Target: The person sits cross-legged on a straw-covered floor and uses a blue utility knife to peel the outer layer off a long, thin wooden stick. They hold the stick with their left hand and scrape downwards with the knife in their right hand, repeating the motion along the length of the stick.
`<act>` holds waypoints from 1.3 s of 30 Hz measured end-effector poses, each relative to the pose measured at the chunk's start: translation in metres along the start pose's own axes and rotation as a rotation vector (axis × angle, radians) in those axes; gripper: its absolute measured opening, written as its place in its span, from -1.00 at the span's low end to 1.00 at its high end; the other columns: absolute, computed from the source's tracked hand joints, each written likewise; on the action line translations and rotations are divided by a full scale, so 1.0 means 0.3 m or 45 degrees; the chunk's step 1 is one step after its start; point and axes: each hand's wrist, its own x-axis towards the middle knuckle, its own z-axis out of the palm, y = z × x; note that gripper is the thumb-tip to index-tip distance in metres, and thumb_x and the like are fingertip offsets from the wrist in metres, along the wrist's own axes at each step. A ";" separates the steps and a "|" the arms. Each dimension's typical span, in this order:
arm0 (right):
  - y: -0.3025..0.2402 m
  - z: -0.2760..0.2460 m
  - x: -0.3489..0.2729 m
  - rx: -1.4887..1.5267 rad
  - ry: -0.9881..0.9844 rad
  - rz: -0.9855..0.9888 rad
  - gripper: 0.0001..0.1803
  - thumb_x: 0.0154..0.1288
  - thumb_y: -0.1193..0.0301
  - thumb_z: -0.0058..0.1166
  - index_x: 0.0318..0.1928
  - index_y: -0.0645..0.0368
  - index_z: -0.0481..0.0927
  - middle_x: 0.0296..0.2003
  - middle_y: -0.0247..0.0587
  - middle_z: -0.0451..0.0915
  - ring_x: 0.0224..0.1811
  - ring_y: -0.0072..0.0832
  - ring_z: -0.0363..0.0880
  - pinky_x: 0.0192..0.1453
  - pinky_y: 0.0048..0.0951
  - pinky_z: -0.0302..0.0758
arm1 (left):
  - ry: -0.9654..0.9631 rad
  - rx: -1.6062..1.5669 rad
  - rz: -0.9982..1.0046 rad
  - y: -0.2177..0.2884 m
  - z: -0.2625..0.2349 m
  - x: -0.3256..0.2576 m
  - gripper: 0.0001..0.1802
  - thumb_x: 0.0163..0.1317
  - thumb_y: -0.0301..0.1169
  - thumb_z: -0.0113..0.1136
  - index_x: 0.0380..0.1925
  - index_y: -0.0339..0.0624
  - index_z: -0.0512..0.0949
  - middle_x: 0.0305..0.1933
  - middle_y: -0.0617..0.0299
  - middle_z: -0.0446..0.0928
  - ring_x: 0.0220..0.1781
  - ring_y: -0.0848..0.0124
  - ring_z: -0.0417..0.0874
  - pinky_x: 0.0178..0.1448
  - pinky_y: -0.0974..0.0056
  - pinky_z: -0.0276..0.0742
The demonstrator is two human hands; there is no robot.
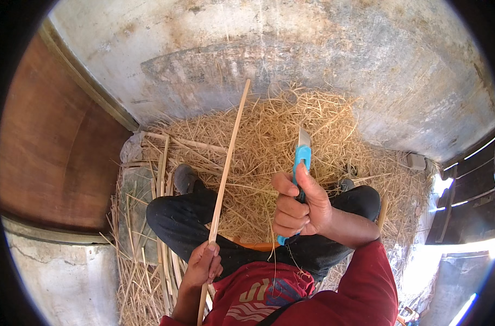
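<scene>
My left hand (202, 264) is closed around a long pale strip of wood or bamboo (226, 169). The strip slants up and slightly right from my lap, its far tip in front of the wall and its lower end beside my body. In front of my right knee, my right hand (297, 205) grips a light-blue utility knife (302, 156). Its thumb lies along the handle, and the short metal blade (304, 137) points up and away from me. Blade and strip are apart. Thin fibres hang below my right hand.
A heap of curly shavings (291, 119) lies before my crossed legs, against a stained wall (269, 49). More long strips (163, 179) lie to my left, near a brown wooden panel (63, 141). A small pale block (416, 161) sits far right, near dark slats (470, 190).
</scene>
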 end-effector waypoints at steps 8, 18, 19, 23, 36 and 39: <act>-0.021 0.020 0.009 -0.266 0.255 0.044 -0.65 0.49 0.03 -0.28 -0.32 0.00 0.29 -0.76 -0.57 0.05 -0.78 -0.71 -0.01 -0.65 -0.56 0.07 | 0.014 0.023 0.015 0.004 0.000 0.004 -0.69 0.50 -0.20 -0.31 -0.38 -0.11 0.27 -0.84 0.35 0.16 -0.91 0.55 0.09 -0.72 0.43 0.10; -0.124 -0.088 0.050 -0.504 0.439 -0.422 -0.67 0.43 0.08 -0.11 -0.39 -0.01 0.31 -0.74 -0.55 0.09 -0.78 -0.70 -0.01 -0.66 -0.56 0.09 | -0.194 0.868 0.832 0.308 0.150 0.098 -0.66 0.47 -0.20 -0.26 -0.42 -0.17 0.28 -0.82 0.40 0.24 -0.85 0.64 0.23 -0.72 0.52 0.12; -0.135 -0.102 0.051 -0.538 0.449 -0.452 -0.66 0.43 0.07 -0.10 -0.40 -0.01 0.31 -0.74 -0.55 0.10 -0.78 -0.70 -0.01 -0.66 -0.56 0.09 | -0.199 0.958 0.947 0.338 0.175 0.116 -0.66 0.47 -0.20 -0.27 -0.43 -0.18 0.28 -0.81 0.40 0.24 -0.84 0.64 0.24 -0.71 0.52 0.12; -0.177 -0.176 0.034 -0.555 0.509 -0.508 -0.63 0.42 0.04 -0.09 -0.42 0.00 0.29 -0.73 -0.53 0.10 -0.77 -0.70 0.00 -0.67 -0.57 0.07 | -0.226 0.912 1.205 0.428 0.256 0.234 -0.64 0.48 -0.20 -0.30 -0.44 -0.19 0.29 -0.78 0.38 0.28 -0.79 0.63 0.28 -0.69 0.51 0.17; -0.263 -0.139 -0.011 -1.063 0.842 -0.748 -0.73 0.43 0.21 -0.05 -0.36 0.12 0.40 -0.75 -0.50 0.08 -0.78 -0.67 0.01 -0.67 -0.56 0.05 | 0.355 0.234 1.516 0.629 0.353 0.462 -0.64 0.48 -0.17 -0.22 -0.11 -0.26 0.40 -0.46 0.12 0.59 -0.49 0.41 0.62 -0.33 0.35 0.49; -0.267 -0.152 -0.028 -1.119 0.781 -0.744 -0.73 0.41 0.20 -0.01 -0.34 0.12 0.42 -0.76 -0.50 0.10 -0.78 -0.67 0.04 -0.67 -0.56 0.05 | 0.425 0.250 1.439 0.658 0.303 0.416 -0.64 0.46 -0.17 -0.17 -0.10 -0.26 0.43 -0.47 0.16 0.59 -0.50 0.44 0.61 -0.36 0.38 0.47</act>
